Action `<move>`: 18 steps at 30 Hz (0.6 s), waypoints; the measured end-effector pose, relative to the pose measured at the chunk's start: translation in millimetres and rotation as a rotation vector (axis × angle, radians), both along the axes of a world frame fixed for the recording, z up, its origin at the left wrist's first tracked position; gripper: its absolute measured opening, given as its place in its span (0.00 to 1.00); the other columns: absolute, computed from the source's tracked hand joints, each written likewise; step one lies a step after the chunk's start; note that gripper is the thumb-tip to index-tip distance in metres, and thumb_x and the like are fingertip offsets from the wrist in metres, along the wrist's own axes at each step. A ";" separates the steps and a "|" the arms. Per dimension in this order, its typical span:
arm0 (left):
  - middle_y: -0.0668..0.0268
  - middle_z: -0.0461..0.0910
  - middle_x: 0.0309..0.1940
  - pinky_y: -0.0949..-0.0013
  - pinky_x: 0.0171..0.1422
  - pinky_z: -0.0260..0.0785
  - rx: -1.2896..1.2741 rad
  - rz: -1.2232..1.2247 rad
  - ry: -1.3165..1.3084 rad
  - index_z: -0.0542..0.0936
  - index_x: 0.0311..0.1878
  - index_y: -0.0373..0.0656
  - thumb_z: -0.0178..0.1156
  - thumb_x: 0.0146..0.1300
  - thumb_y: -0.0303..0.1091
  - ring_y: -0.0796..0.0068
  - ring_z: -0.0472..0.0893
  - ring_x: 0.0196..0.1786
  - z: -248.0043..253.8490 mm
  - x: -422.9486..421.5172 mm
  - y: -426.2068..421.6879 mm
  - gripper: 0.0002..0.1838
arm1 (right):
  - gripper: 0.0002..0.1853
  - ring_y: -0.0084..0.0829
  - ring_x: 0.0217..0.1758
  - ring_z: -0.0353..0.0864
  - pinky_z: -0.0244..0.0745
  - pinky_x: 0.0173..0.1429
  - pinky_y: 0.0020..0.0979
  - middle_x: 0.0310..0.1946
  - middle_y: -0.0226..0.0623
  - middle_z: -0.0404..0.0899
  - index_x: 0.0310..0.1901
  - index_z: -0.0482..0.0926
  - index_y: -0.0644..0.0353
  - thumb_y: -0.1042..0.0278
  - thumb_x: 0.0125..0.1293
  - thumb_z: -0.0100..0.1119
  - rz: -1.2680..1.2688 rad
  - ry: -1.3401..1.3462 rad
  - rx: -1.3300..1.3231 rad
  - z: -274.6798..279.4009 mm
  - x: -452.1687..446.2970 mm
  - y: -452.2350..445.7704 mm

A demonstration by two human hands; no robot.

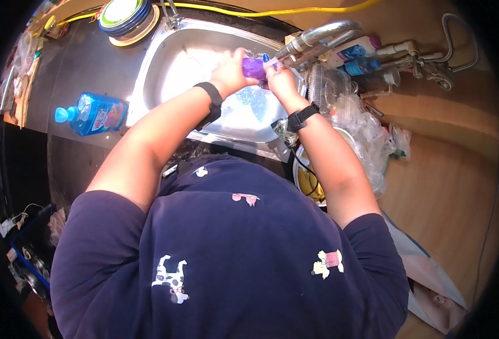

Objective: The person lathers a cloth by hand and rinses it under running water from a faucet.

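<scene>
Over the steel sink (173,39), my left hand (228,72) grips a purple object (253,68) from its left side, fingers wrapped round it. My right hand (279,79) is closed at the object's right end, close to a small blue part. The faucet (323,38) reaches in from the upper right, just beside my right hand. What the purple object is cannot be made out clearly. Bright light washes out part of the basin.
A blue soap bottle (100,114) lies on the dark counter left of the sink. Stacked plates (126,20) are at the upper left. Plastic bags (358,121), clear containers (325,87) and a blue-labelled bottle (362,66) crowd the right side. A yellow hose (249,12) runs behind the sink.
</scene>
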State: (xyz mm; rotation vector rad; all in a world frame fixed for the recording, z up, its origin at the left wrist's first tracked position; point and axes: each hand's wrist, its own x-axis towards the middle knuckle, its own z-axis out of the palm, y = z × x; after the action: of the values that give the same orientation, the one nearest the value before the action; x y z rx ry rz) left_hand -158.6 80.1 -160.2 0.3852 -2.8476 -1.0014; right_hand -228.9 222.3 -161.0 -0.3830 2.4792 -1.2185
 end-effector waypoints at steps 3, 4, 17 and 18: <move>0.53 0.75 0.43 0.61 0.51 0.69 0.382 0.082 0.067 0.62 0.58 0.42 0.70 0.42 0.45 0.57 0.76 0.47 -52.0 -2.5 -9.0 0.41 | 0.16 0.31 0.32 0.79 0.71 0.35 0.32 0.24 0.45 0.78 0.36 0.77 0.66 0.59 0.62 0.51 -0.169 -0.203 -0.202 -4.5 4.3 -1.4; 0.55 0.75 0.44 0.61 0.50 0.70 0.521 0.111 0.112 0.63 0.57 0.41 0.70 0.43 0.45 0.59 0.76 0.48 -64.6 -2.4 -11.0 0.39 | 0.15 0.28 0.31 0.79 0.71 0.34 0.30 0.24 0.42 0.78 0.37 0.76 0.67 0.60 0.62 0.51 -0.174 -0.200 -0.229 -7.6 3.9 -1.0; 0.57 0.76 0.45 0.52 0.49 0.72 1.763 0.196 -0.439 0.69 0.52 0.45 0.48 0.59 0.60 0.61 0.77 0.48 -21.9 -9.1 -15.4 0.29 | 0.19 0.24 0.47 0.73 0.69 0.52 0.25 0.47 0.32 0.72 0.57 0.66 0.59 0.71 0.64 0.46 -0.039 -0.593 -0.753 16.5 24.1 11.2; 0.57 0.76 0.45 0.52 0.50 0.72 1.789 0.218 -0.394 0.69 0.52 0.45 0.48 0.59 0.60 0.61 0.77 0.48 -21.3 -10.1 -11.6 0.29 | 0.19 0.23 0.47 0.73 0.69 0.51 0.25 0.46 0.32 0.72 0.57 0.66 0.58 0.70 0.65 0.46 -0.056 -0.604 -0.738 16.5 23.9 13.1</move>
State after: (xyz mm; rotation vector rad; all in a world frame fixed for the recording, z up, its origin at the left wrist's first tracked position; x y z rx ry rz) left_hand -168.7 68.5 -181.5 0.9321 -1.1068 -3.2263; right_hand -205.0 235.4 -144.5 -0.0872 1.4943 -1.9077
